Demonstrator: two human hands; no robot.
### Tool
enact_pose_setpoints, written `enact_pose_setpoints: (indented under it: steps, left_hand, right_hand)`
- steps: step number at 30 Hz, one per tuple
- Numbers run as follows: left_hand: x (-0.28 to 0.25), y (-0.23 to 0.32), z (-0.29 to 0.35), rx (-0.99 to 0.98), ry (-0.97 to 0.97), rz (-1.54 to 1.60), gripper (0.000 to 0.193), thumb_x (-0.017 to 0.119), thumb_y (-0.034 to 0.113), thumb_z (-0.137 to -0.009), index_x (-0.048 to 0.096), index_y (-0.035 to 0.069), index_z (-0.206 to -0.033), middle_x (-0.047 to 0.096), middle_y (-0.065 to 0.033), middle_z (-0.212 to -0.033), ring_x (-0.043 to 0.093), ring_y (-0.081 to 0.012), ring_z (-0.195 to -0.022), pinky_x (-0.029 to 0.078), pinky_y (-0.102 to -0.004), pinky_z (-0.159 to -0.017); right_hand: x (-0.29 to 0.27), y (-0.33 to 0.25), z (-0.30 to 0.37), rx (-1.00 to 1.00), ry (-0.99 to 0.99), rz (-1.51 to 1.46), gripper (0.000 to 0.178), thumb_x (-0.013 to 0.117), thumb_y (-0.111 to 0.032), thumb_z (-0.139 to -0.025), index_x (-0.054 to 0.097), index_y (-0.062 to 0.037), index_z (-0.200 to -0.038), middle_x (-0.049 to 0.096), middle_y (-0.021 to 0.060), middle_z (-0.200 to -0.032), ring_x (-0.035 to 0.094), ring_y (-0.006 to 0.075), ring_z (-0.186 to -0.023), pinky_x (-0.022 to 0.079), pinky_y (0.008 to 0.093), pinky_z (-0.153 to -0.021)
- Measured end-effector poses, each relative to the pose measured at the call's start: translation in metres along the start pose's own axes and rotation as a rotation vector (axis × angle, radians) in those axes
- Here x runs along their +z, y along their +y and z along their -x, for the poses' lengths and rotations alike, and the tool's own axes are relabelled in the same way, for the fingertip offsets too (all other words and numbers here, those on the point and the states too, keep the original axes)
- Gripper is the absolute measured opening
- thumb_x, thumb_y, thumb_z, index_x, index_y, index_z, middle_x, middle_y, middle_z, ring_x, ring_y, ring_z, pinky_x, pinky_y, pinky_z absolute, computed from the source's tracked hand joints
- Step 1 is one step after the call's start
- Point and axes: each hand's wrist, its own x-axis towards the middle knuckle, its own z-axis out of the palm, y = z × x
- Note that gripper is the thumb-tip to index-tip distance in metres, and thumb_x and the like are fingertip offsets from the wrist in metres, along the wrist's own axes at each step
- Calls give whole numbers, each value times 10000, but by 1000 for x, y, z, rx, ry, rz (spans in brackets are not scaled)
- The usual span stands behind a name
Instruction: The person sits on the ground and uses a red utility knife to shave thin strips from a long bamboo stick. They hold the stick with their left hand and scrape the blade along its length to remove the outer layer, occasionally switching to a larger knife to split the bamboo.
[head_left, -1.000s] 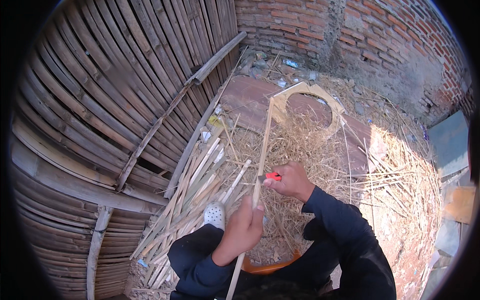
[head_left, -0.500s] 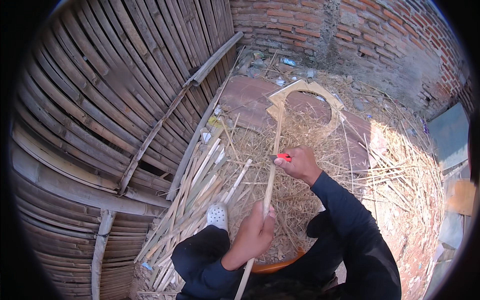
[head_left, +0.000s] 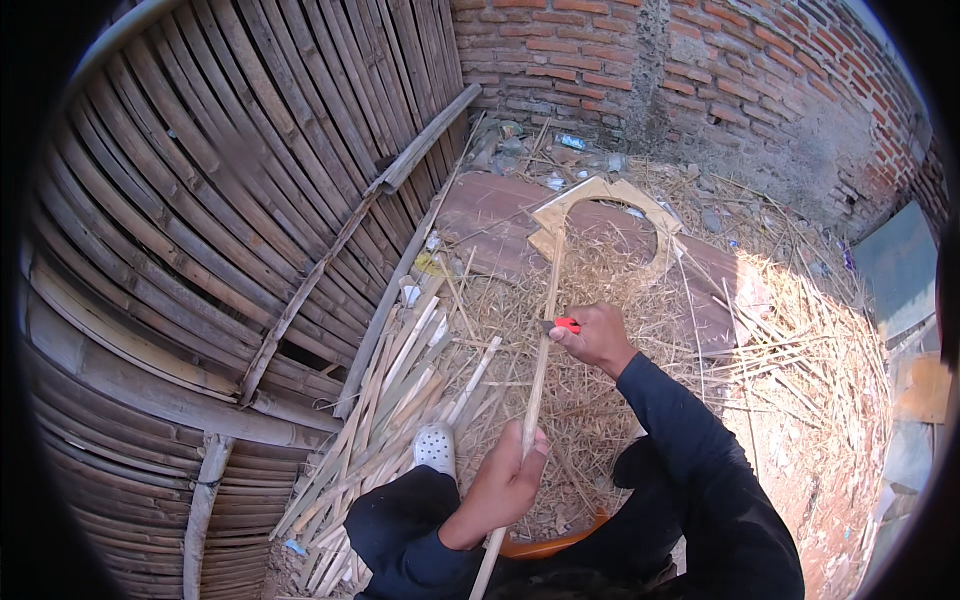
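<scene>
A long, pale bamboo strip (head_left: 537, 388) runs lengthwise in front of me, its far end at the left side of a cut-out wooden board (head_left: 582, 190) with a big round opening. My left hand (head_left: 507, 478) is closed round the near part of the strip. Farther along, my right hand (head_left: 598, 338) grips a knife with a red handle (head_left: 568, 325). Its short dark blade (head_left: 547, 326) lies across the strip, touching it or very close. How deep the edge sits cannot be made out.
Split bamboo strips (head_left: 400, 375) lie heaped at the left, beside my white clog (head_left: 434, 447). Shavings (head_left: 590, 400) cover the ground ahead. A slatted bamboo wall (head_left: 200, 200) stands left, a brick wall (head_left: 560, 60) behind. Brown panels (head_left: 490, 215) lie under the cut-out board.
The whole view has tilted slightly, so the scene sits a little lower. Both hands keep their holds, and the knife stays at nearly the same place on the strip.
</scene>
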Motion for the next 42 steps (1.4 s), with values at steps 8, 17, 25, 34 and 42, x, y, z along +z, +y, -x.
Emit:
enact_pose_setpoints:
  steps: [8,17,25,34,42]
  left_hand:
    - [6,14,14,-156,-199,76,132,490,112,-968,461,48,-1081,434,0,-859,406,-64,-780,376,-241,-671]
    - [4,-9,18,-129,-128,235,156,447,134,-991,488,63,-1124,398,48,-679,358,-28,-586,311,-199,-533]
    - [-13,1,-4,-179,28,458,241,404,226,-1019,511,54,-1150,349,61,-561,289,-26,-484,235,-190,-461]
    - [-10,-3,-8,-190,41,402,199,432,184,-1006,529,53,-1121,378,73,-652,338,-15,-571,294,-202,-522]
    - [-3,-4,1,-202,25,399,174,435,158,-1001,527,41,-1091,375,59,-674,337,-22,-599,298,-198,-541]
  right_hand:
    - [-21,63,-29,210,126,181,687,421,-694,-846,671,-79,-670,585,178,-585,606,374,-621,452,474,-578]
    - [-58,124,-22,704,159,89,758,359,-666,-901,612,-5,-628,586,243,-633,584,413,-628,425,490,-598]
    - [-24,-54,24,-120,-140,-54,598,539,-623,-827,591,-79,-583,525,139,-498,566,352,-501,430,426,-480]
    - [-9,-37,10,-76,-179,60,588,559,-643,-799,634,-95,-599,562,125,-514,592,320,-504,438,426,-469]
    - [-7,-17,-13,56,-111,76,604,534,-636,-817,602,-86,-576,512,132,-484,550,340,-467,425,430,-466]
